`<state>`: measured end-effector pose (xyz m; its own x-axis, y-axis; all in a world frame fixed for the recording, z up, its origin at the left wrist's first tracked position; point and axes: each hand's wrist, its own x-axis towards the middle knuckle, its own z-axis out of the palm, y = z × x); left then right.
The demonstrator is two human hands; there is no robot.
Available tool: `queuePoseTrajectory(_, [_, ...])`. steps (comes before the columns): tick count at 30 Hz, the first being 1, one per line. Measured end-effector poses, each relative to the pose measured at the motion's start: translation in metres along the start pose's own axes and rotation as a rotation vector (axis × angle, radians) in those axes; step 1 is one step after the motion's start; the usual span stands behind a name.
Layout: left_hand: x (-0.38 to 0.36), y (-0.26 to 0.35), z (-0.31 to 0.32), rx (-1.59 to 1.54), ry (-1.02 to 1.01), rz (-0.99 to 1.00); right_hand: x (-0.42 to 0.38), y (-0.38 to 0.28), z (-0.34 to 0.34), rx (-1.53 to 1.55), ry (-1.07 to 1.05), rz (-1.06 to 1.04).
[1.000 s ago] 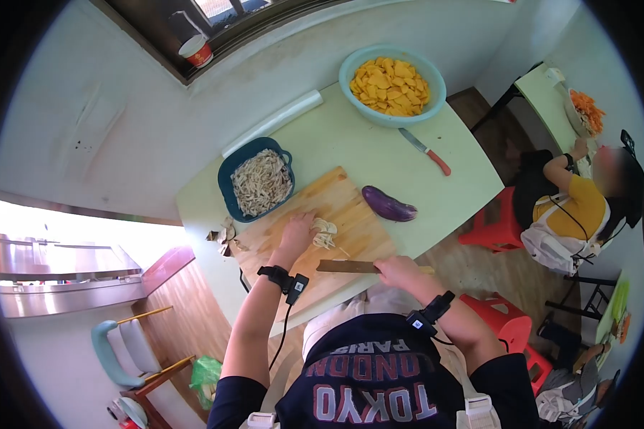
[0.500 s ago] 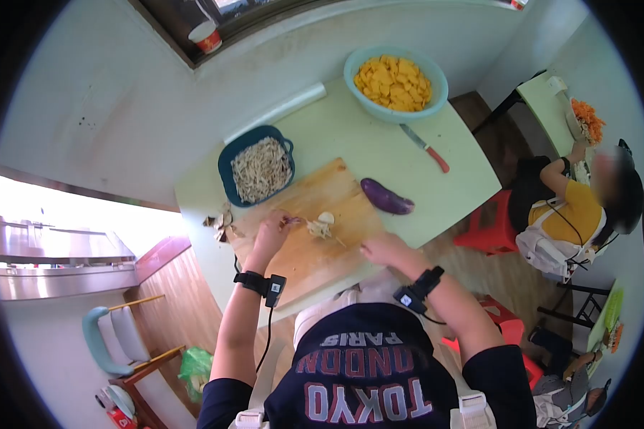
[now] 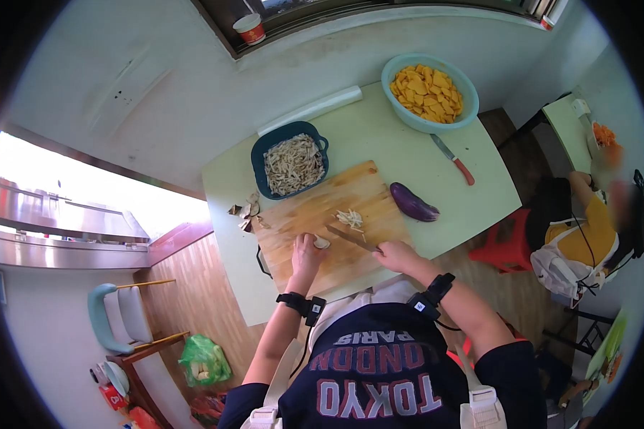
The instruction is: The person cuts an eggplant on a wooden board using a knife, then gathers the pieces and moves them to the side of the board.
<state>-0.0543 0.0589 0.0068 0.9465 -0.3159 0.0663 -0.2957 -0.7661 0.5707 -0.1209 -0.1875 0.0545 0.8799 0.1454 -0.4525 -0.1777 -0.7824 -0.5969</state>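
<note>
On the wooden cutting board (image 3: 365, 189), my left hand (image 3: 305, 252) has its fingers closed on a white piece that looks like mushroom (image 3: 321, 243). My right hand (image 3: 397, 255) grips the handle of a knife (image 3: 350, 237), whose blade points left over the board. Just beyond the blade lies a small heap of white strips (image 3: 349, 219). A dark blue basin (image 3: 259, 171) full of pale greyish strips (image 3: 293, 163) stands at the board's far left edge. To the right of the board rests a purple eggplant (image 3: 413, 203).
A red-handled knife (image 3: 462, 170) lies on the table below a light blue bowl (image 3: 470, 114) of yellow-orange slices. Dark scraps (image 3: 246, 211) sit left of the board, and a white roll (image 3: 311, 110) lies along the wall. Another person (image 3: 587, 236) sits at the right.
The view has shifted, so the table appears farther right. My left hand now holds the white piece, apart from the strips it lay beside. The knife blade in my right hand now shows clearly.
</note>
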Motion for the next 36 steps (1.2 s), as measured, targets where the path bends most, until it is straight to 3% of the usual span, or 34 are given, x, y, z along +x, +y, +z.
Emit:
queuePoseTrajectory(8, [0.010,0.000,0.028,-0.156,-0.003,-0.124,0.010,-0.024,0.009,-0.046,0.036,-0.010])
queuePoseTrajectory(13, [0.013,0.018,0.028,-0.308,0.138,-0.150,0.014,-0.021,0.004,-0.042,0.075,0.029])
queuePoseTrajectory(16, [0.009,0.012,0.035,-0.257,0.176,-0.080,0.012,-0.025,0.006,-0.044,0.073,0.016])
queuePoseTrajectory(20, [0.009,0.013,0.033,-0.181,0.107,-0.162,0.013,-0.020,0.011,-0.037,0.121,0.022])
queuePoseTrajectory(25, [0.011,0.022,0.021,-0.212,0.244,-0.035,0.011,-0.021,0.002,-0.042,0.133,0.041])
queuePoseTrajectory(36, [0.007,0.008,0.037,-0.184,0.176,-0.082,0.003,-0.043,0.020,-0.146,0.097,-0.046])
